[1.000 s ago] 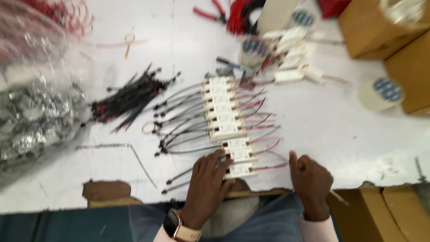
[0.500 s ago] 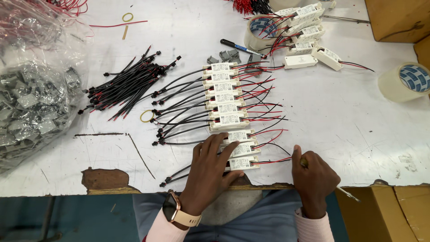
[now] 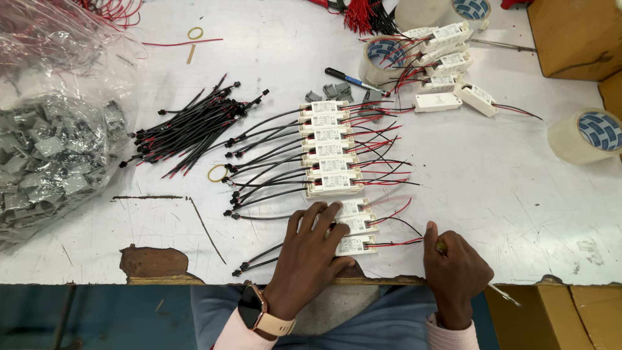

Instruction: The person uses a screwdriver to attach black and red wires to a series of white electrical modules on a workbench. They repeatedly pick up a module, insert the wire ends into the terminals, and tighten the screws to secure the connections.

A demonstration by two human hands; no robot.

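Note:
My left hand (image 3: 310,254) lies flat on the nearest of a column of small white driver boxes (image 3: 327,150), fingers spread over the lowest box (image 3: 357,244). Each box has black leads to the left and red and black wires to the right. My right hand (image 3: 453,269) is closed around a thin tool, probably a screwdriver, whose tip (image 3: 504,295) sticks out past the table edge. Its knuckles sit by the red wire (image 3: 398,243) of the lowest box.
A bundle of black and red connector leads (image 3: 188,126) lies left of the boxes. A clear bag of grey plastic parts (image 3: 45,155) fills the far left. Tape rolls (image 3: 586,135) and more white boxes (image 3: 447,65) sit at the back right, beside cardboard boxes (image 3: 573,35).
The view has steadied and shifted down the table. Both hands stay at the lowest boxes near the front edge, with little movement.

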